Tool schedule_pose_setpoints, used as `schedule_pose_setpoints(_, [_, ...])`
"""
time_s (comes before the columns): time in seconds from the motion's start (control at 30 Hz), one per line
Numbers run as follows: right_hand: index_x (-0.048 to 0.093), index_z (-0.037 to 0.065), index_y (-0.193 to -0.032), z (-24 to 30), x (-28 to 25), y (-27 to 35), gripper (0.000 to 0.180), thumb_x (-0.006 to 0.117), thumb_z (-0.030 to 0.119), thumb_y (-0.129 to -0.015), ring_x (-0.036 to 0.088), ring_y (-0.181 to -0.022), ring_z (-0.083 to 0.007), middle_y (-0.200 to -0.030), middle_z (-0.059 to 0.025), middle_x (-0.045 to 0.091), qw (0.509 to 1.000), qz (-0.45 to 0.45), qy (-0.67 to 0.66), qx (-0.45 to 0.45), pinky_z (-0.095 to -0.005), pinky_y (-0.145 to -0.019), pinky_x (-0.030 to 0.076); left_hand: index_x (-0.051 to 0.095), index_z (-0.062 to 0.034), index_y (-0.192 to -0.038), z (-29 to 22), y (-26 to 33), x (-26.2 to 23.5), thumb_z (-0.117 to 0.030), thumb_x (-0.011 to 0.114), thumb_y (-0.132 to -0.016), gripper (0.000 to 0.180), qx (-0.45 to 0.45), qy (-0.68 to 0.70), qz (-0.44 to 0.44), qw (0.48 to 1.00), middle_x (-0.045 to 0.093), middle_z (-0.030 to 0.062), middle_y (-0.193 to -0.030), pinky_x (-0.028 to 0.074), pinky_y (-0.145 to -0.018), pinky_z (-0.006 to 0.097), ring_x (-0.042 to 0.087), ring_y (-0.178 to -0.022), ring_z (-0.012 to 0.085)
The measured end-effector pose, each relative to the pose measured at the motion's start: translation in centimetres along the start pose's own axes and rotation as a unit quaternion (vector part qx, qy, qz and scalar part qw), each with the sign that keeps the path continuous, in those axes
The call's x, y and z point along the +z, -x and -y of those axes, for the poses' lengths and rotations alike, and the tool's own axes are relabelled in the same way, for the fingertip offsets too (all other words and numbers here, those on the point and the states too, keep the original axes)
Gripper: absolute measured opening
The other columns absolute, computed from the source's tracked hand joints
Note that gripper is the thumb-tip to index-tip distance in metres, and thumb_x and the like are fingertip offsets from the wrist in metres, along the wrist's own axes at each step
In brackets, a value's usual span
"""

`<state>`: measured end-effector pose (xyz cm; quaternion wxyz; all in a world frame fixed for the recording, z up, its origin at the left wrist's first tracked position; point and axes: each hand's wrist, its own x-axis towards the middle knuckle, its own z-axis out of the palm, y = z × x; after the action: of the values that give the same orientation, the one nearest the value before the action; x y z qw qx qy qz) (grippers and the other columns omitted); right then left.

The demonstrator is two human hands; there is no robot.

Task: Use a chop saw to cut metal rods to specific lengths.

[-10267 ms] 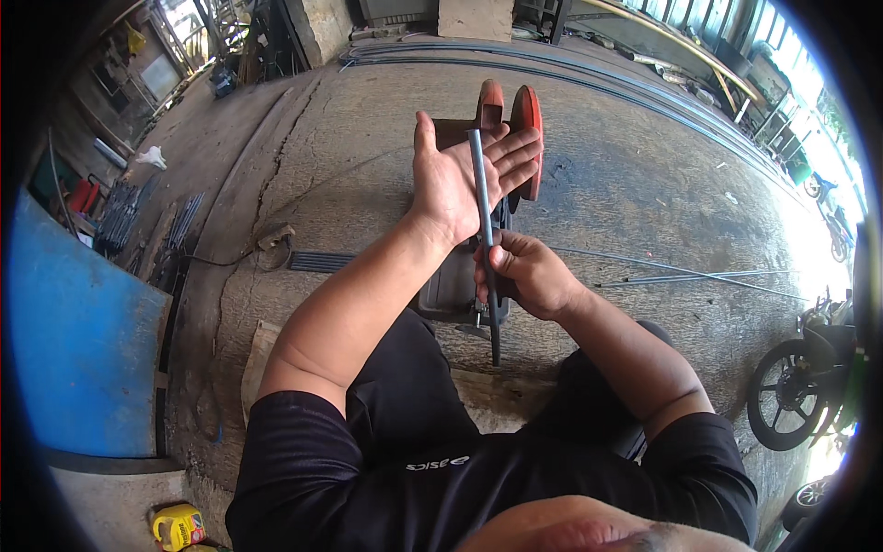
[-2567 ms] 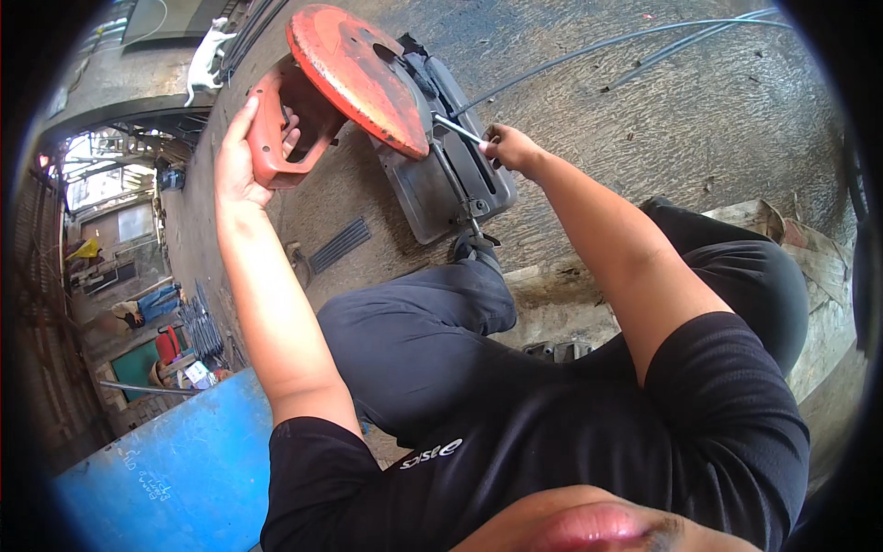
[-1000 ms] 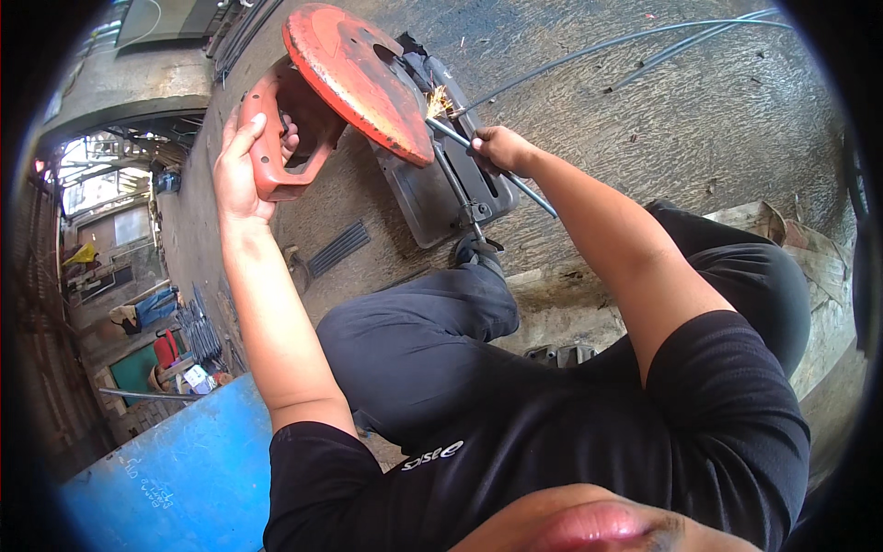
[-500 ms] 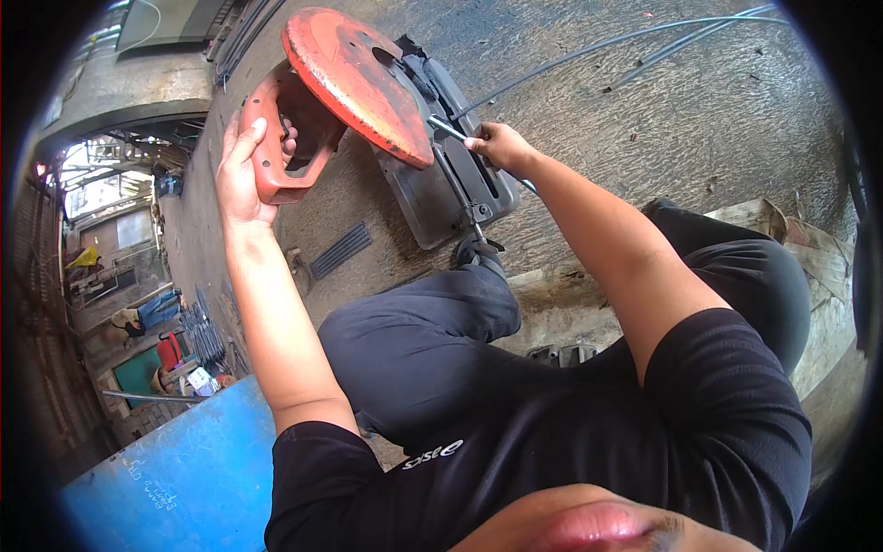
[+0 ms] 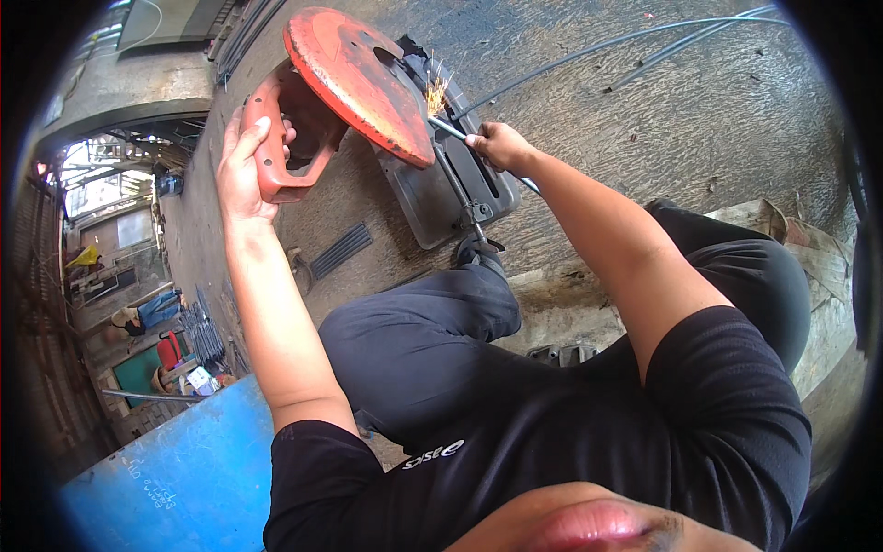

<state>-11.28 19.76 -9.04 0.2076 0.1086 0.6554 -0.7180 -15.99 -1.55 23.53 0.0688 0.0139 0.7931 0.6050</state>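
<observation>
My left hand (image 5: 246, 170) is wrapped round the orange D-shaped handle of a cut-off saw (image 5: 354, 83), whose worn orange guard covers most of the disc. My right hand (image 5: 501, 147) grips a thin metal rod (image 5: 448, 127) lying across the saw's dark base (image 5: 437, 202). Sparks (image 5: 436, 95) fly up where the rod's far end meets the saw, just beside the guard. The guard hides the disc's cutting edge. A clamp screw (image 5: 460, 189) runs along the base, near my shoe.
Long thin rods (image 5: 635, 41) stretch over the rough floor at the far right. A bundle of short dark bars (image 5: 341, 250) lies left of the base. A blue panel (image 5: 184, 469) stands at the lower left. My foot (image 5: 480, 253) is close to the base's near end.
Sparks have appeared at the end of the rod beside the guard. The saw's guard has shifted very slightly; both hands keep their grips.
</observation>
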Motion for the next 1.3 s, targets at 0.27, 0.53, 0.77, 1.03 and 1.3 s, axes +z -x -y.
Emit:
schedule_pose_setpoints(0.27, [0.057, -0.001, -0.088, 0.7, -0.2, 0.9, 0.033, 0.053, 0.03, -0.098, 0.047, -0.045, -0.0136, -0.065, -0.0054, 0.052, 0.995, 0.072, -0.073, 0.022, -0.0308, -0.039, 0.038, 0.04, 0.0014, -0.135, 0.0, 0.1, 0.0, -0.012, 0.063, -0.086, 0.056, 0.0, 0.001, -0.007, 1.0, 0.062, 0.0144, -0.099, 0.05, -0.064, 0.024, 0.064, -0.081, 0.0198])
schedule_pose_setpoints(0.53, [0.056, -0.001, -0.089, 1.0, -0.4, 1.4, 0.033, 0.047, 0.028, -0.101, 0.043, -0.043, -0.0115, -0.066, -0.0034, 0.049, 0.984, 0.108, -0.132, 0.045, -0.0289, -0.037, 0.034, 0.039, 0.002, -0.136, 0.0, 0.0, -0.1, -0.014, 0.064, -0.086, 0.058, -0.002, 0.0, 0.004, 1.0, 0.062, 0.0146, -0.098, 0.05, -0.066, 0.026, 0.064, -0.082, 0.0202])
schedule_pose_setpoints(0.77, [0.055, -0.001, -0.095, -0.1, -0.3, 1.0, 0.033, 0.048, 0.03, -0.1, 0.043, -0.042, -0.012, -0.064, -0.0037, 0.049, 0.985, 0.103, -0.132, 0.05, -0.0295, -0.037, 0.034, 0.038, 0.0019, -0.137, 0.3, -0.1, -0.2, -0.014, 0.064, -0.086, 0.059, -0.004, 0.004, -0.002, 1.0, 0.061, 0.0152, -0.1, 0.05, -0.066, 0.026, 0.064, -0.083, 0.0222])
schedule_pose_setpoints(1.03, [0.054, 0.0, -0.1, -0.5, 0.3, 0.7, 0.039, 0.067, 0.034, -0.089, 0.046, -0.045, -0.0122, -0.062, -0.0042, 0.051, 0.996, 0.051, -0.074, -0.004, -0.0292, -0.04, 0.038, 0.036, 0.0017, -0.139, 0.3, -0.1, -0.5, -0.014, 0.064, -0.086, 0.062, -0.011, 0.009, 0.003, 1.0, 0.06, 0.0154, -0.104, 0.051, -0.066, 0.027, 0.065, -0.089, 0.0249])
schedule_pose_setpoints(1.3, [0.058, 0.0, -0.088, 0.2, -0.3, 0.6, 0.03, 0.066, 0.029, -0.091, 0.049, -0.047, -0.0124, -0.064, -0.0048, 0.054, 0.993, 0.06, -0.107, -0.002, -0.0292, -0.041, 0.038, 0.041, 0.001, -0.135, 0.2, 0.0, -0.2, -0.015, 0.062, -0.086, 0.055, -0.015, 0.008, -0.001, 1.0, 0.06, 0.0146, -0.104, 0.05, -0.067, 0.027, 0.065, -0.09, 0.0251])
